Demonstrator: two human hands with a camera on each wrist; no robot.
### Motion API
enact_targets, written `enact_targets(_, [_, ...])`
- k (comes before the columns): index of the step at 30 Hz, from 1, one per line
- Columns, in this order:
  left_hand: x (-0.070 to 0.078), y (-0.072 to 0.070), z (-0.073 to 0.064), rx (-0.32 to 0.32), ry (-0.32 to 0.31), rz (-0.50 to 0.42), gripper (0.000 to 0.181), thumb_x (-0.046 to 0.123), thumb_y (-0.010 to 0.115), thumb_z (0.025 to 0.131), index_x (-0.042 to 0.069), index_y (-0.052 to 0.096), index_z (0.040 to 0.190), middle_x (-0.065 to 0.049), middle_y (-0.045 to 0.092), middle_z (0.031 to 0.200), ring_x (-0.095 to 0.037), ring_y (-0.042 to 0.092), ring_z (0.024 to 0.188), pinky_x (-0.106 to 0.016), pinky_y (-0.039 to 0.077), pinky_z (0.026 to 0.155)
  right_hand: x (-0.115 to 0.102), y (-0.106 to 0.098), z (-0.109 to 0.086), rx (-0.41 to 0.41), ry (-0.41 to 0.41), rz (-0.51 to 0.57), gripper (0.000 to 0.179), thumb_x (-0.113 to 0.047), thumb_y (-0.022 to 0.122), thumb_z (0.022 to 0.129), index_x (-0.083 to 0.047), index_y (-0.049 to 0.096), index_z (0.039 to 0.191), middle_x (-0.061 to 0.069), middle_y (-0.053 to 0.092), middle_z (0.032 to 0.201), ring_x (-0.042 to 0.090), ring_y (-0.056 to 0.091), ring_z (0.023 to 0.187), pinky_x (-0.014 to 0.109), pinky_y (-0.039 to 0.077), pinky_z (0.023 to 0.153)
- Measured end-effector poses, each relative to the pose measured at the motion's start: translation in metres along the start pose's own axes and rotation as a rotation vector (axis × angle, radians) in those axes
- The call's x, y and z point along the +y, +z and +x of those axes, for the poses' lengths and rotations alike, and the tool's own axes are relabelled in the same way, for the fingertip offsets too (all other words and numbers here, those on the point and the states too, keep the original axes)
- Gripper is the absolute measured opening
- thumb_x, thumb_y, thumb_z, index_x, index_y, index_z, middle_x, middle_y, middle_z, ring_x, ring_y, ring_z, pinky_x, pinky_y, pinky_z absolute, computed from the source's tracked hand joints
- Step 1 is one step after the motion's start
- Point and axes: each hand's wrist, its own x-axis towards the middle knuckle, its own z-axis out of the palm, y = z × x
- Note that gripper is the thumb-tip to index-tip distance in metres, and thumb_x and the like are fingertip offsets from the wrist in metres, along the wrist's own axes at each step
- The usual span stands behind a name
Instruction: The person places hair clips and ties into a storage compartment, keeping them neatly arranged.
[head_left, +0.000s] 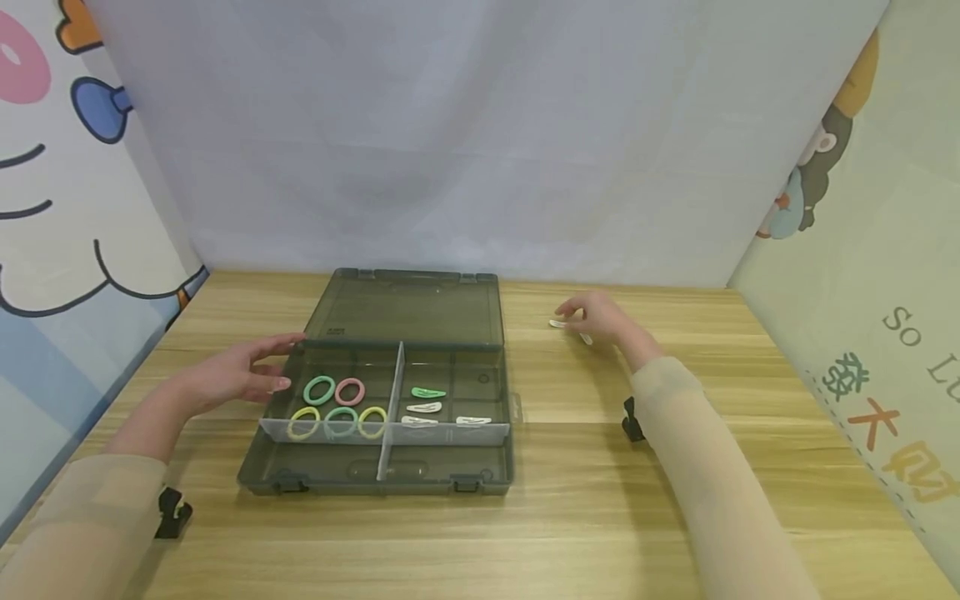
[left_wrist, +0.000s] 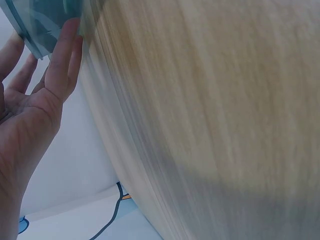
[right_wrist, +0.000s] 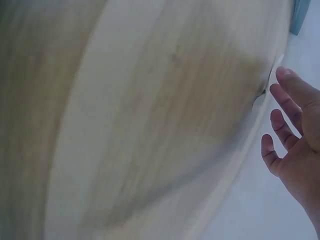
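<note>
A dark translucent divided box point(head_left: 450, 462) lies with its lid point(head_left: 412, 308) folded back. My left hand point(head_left: 228, 375) rests at the box's left side, fingers loosely extended along the edge; in the left wrist view these fingers point(left_wrist: 60, 65) overlap the box corner. On the table right of the lid, my right hand point(head_left: 600, 318) reaches down at two white snap hair clips. Its thumb and fingertips are right at one white clip point(head_left: 557, 323), while the other clip point(head_left: 586, 339) lies under the hand. In the right wrist view the fingers point(right_wrist: 285, 132) are spread and lightly bent.
Several coloured hair ties point(head_left: 318, 390) sit in the box's left compartment. One green clip point(head_left: 428, 392) and three white clips point(head_left: 424, 407) are in the right one. Pale dividers point(head_left: 392, 408) split the box. A white cloth point(head_left: 465, 150) hangs behind the wooden table point(head_left: 570, 517).
</note>
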Motion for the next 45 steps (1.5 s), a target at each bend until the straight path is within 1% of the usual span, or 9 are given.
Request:
enact_targets(1, [0.0,0.0,0.0,0.0,0.0,0.001,0.079,0.02,0.061,0.093,0.016,0.01,0.153,-0.023,0.0,0.156,-0.052,0.026,0.133,-0.053,0.046,0.094,0.001,0.001,0.001,-0.005,0.005,0.002,0.03,-0.009,0.065,0.089,-0.003,0.064,0.118,0.016,0.063,0.116,0.033,0.054,0.111,0.048,0.044,0.096])
enact_targets(5, [0.001,0.0,0.0,-0.002,-0.003,0.002,0.079,0.02,0.06,0.093,0.015,0.01,0.153,-0.024,0.001,0.156,-0.052,0.029,0.131,-0.053,0.046,0.094,0.0,0.004,0.002,-0.015,0.018,-0.002,0.028,-0.011,0.064,0.09,-0.004,0.065,0.117,0.016,0.063,0.114,0.031,0.057,0.108,0.045,0.048,0.091])
enact_targets(8, [0.001,0.0,-0.001,-0.004,-0.004,0.002,0.079,0.02,0.06,0.093,0.015,0.009,0.153,-0.025,0.0,0.156,-0.052,0.031,0.131,-0.053,0.046,0.094,-0.002,0.006,0.002,-0.013,0.019,-0.011,0.026,-0.011,0.064,0.09,-0.004,0.066,0.115,0.015,0.063,0.11,0.028,0.058,0.099,0.04,0.049,0.083])
enact_targets(12, [0.001,0.0,0.0,-0.005,-0.004,0.0,0.079,0.02,0.06,0.093,0.014,0.009,0.153,-0.024,0.0,0.156,-0.052,0.03,0.131,-0.054,0.045,0.095,-0.003,0.009,0.001,-0.005,0.019,-0.02,0.023,-0.011,0.064,0.09,-0.004,0.067,0.111,0.013,0.065,0.102,0.024,0.057,0.09,0.036,0.049,0.077])
enact_targets(19, [-0.001,-0.001,0.0,-0.001,0.0,-0.009,0.078,0.018,0.06,0.093,0.014,0.01,0.153,-0.023,0.0,0.156,-0.052,0.023,0.134,-0.055,0.045,0.095,-0.005,0.011,0.003,-0.013,0.052,0.002,0.014,-0.013,0.066,0.089,-0.005,0.069,0.1,0.01,0.065,0.095,0.022,0.056,0.087,0.034,0.048,0.078])
enact_targets(26, [0.0,0.0,-0.001,0.002,0.0,-0.002,0.078,0.018,0.061,0.093,0.014,0.011,0.153,-0.022,0.0,0.156,-0.052,0.021,0.135,-0.055,0.045,0.095,-0.005,0.013,0.003,0.01,0.036,-0.008,0.006,-0.013,0.067,0.088,-0.007,0.068,0.091,0.007,0.066,0.09,0.02,0.054,0.082,0.034,0.046,0.077])
enact_targets(34, [0.0,0.0,0.0,0.005,0.001,-0.002,0.079,0.019,0.061,0.092,0.014,0.012,0.153,-0.023,0.002,0.156,-0.052,0.028,0.132,-0.054,0.046,0.094,-0.007,0.013,-0.002,0.029,0.022,-0.009,0.01,-0.018,0.067,0.088,-0.008,0.067,0.09,0.004,0.062,0.083,0.018,0.05,0.076,0.032,0.042,0.071])
enact_targets(42, [0.001,-0.001,0.0,-0.001,-0.004,0.001,0.079,0.019,0.061,0.093,0.014,0.011,0.153,-0.023,0.001,0.156,-0.052,0.024,0.134,-0.055,0.045,0.095,-0.016,0.011,-0.003,0.051,0.015,-0.015,0.012,-0.021,0.066,0.09,-0.009,0.068,0.089,0.004,0.061,0.08,0.018,0.051,0.073,0.031,0.043,0.066])
enact_targets(45, [0.001,-0.001,0.0,-0.003,-0.006,0.004,0.079,0.019,0.06,0.093,0.014,0.01,0.153,-0.024,0.001,0.156,-0.052,0.026,0.133,-0.055,0.045,0.095,-0.021,0.01,-0.003,0.057,-0.002,-0.017,0.013,-0.02,0.065,0.09,-0.008,0.068,0.09,0.005,0.063,0.081,0.017,0.052,0.072,0.029,0.043,0.065])
